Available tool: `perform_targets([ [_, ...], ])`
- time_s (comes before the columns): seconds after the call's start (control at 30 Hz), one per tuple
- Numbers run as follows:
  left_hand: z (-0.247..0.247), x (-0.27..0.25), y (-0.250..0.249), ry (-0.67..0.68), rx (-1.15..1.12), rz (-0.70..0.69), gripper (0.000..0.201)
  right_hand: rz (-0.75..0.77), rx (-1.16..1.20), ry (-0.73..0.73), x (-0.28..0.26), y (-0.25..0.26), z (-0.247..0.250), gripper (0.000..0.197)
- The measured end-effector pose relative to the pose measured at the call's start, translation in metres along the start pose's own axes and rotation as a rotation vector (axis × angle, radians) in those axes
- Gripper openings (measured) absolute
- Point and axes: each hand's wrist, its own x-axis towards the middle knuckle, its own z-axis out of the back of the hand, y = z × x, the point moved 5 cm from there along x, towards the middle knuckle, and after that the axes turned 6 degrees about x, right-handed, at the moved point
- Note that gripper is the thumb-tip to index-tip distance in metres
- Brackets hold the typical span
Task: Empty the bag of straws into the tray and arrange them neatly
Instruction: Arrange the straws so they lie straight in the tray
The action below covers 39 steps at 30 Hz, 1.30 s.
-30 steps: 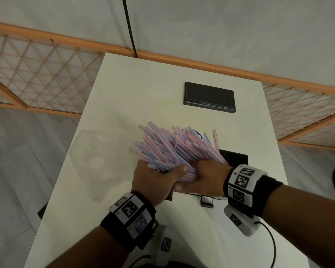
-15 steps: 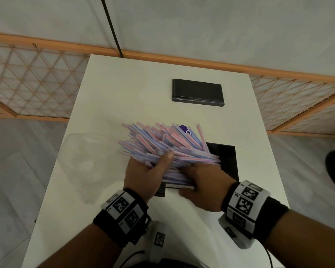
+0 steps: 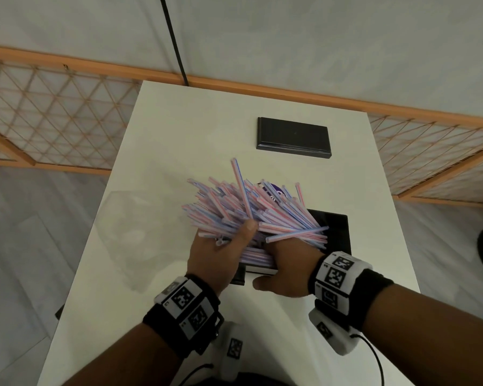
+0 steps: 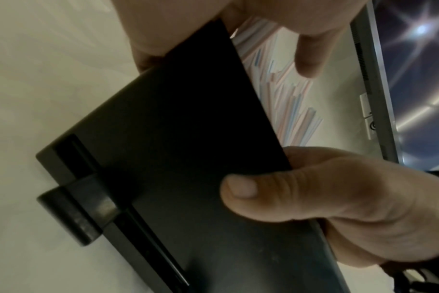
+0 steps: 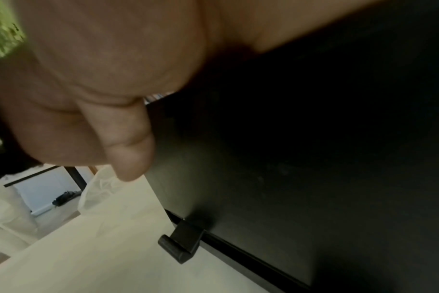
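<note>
In the head view, a loose fan of pink-and-blue striped straws [image 3: 251, 215] sits over the black tray [image 3: 335, 232], which stands near the bench's [image 3: 195, 135] right edge, toward its near end. The left hand [image 3: 218, 257] grips the fan's near end, thumb pressed on top and fingers curled underneath. The right hand [image 3: 287, 266] lies at the tray's near side with its thumb stretched out toward the left; its fingers are buried under the straws, so I cannot tell how they lie. An empty clear bag [image 3: 129, 232] lies crumpled by the bench's left edge. A second flat black tray [image 3: 293, 137] sits toward the far edge.

In the left wrist view, the tray's dark outer wall [image 4: 178, 158] fills the middle, with straws [image 4: 286, 107] showing beyond its rim. A thumb [image 4: 276, 190] rests against that wall.

In the right wrist view, the right palm and thumb [image 5: 128, 138] crowd the frame beside the tray [image 5: 288, 158]; the fingers are out of sight.
</note>
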Motion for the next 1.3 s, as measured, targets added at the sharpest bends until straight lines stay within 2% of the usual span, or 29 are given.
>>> perform_targets([
  [0.07, 0.001, 0.001, 0.003, 0.008, 0.061, -0.025, 0.048, -0.024, -0.006, 0.008, 0.001, -0.002, 0.000, 0.085],
  [0.17, 0.000, 0.000, 0.004, 0.025, 0.115, -0.059, 0.064, -0.064, 0.028, 0.095, 0.007, -0.006, -0.007, 0.096],
  [0.27, 0.000, 0.000, 0.001, 0.019, 0.129, -0.040, 0.071, -0.116, 0.090, 0.147, 0.012, -0.014, -0.005, 0.085],
  [0.37, 0.000, 0.003, 0.006, 0.060, 0.145, -0.014, 0.066, -0.003, 0.047, 0.078, 0.013, -0.009, -0.002, 0.081],
  [0.43, 0.000, 0.003, 0.010, 0.077, 0.178, 0.004, 0.073, 0.092, 0.004, 0.015, 0.014, -0.003, -0.007, 0.078],
  [0.47, 0.001, 0.004, 0.011, 0.062, 0.215, 0.004, 0.076, 0.081, -0.002, 0.005, 0.013, -0.002, -0.009, 0.076],
  [0.57, 0.005, 0.003, 0.013, 0.007, 0.236, -0.004, 0.065, 0.004, 0.044, -0.031, 0.002, -0.004, -0.007, 0.072],
  [0.63, 0.005, 0.004, 0.011, 0.010, 0.211, -0.018, 0.056, 0.057, 0.039, -0.068, -0.012, 0.001, 0.003, 0.063],
  [0.73, 0.006, 0.004, 0.004, 0.015, 0.195, -0.037, 0.050, 0.093, 0.035, -0.125, -0.035, 0.003, 0.014, 0.038],
  [0.8, 0.008, 0.003, 0.001, -0.005, 0.180, -0.031, 0.052, 0.078, 0.027, -0.173, -0.049, -0.004, 0.020, 0.038],
  [0.87, 0.009, 0.002, -0.002, -0.029, 0.149, -0.025, 0.051, 0.046, 0.032, -0.275, -0.060, -0.014, 0.028, 0.042],
  [0.93, 0.009, 0.001, -0.005, -0.060, 0.125, -0.016, 0.043, -0.011, 0.025, -0.405, -0.069, -0.026, 0.037, 0.032],
  [1.0, 0.010, 0.001, -0.007, -0.110, 0.097, -0.001, 0.031, -0.101, 0.032, -0.466, -0.072, -0.039, 0.043, 0.023],
  [1.07, 0.011, -0.001, -0.010, -0.161, 0.055, 0.021, 0.023, -0.192, 0.067, -0.433, -0.068, -0.048, 0.044, 0.028],
  [1.17, 0.012, -0.002, -0.018, -0.182, 0.033, 0.018, 0.023, -0.187, 0.108, -0.389, -0.055, -0.044, 0.040, 0.057],
  [1.3, 0.014, -0.002, -0.023, -0.185, 0.052, 0.013, 0.016, -0.079, 0.119, -0.463, -0.051, -0.020, 0.040, 0.053],
])
